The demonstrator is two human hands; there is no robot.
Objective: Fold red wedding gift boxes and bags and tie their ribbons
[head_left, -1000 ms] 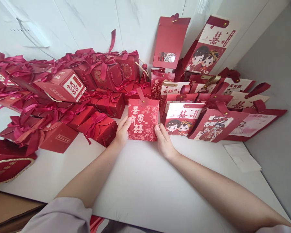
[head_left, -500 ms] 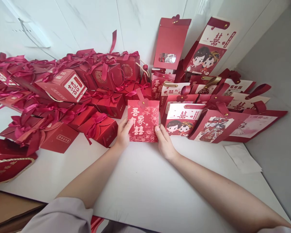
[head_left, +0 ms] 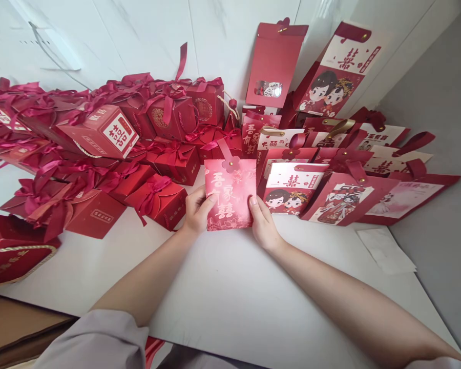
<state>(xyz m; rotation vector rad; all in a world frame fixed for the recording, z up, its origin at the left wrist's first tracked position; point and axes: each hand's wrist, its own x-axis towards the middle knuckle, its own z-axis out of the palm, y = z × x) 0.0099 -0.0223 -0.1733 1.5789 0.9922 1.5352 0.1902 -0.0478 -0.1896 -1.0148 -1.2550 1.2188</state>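
White table (head_left: 218,297) below hands. Left hand (head_left: 196,212) and right hand (head_left: 265,224) grip opposite side edges of red packet (head_left: 230,197), held between them. Cartoon-print bag (head_left: 290,189) just beside right hand; ribboned box (head_left: 165,205) near left hand. Pale wall (head_left: 226,41) far beyond.

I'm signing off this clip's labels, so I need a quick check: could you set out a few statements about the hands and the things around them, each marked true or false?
1. The left hand holds the red packet by its left side. True.
2. The right hand lies flat on the table. False: it grips the packet's right side.
3. A flower-shaped tab sits at the packet's top. True.
4. White paper lies left of the packet. False: it lies to the right.
5. Ribbon-tied boxes stand left of the packet. True.
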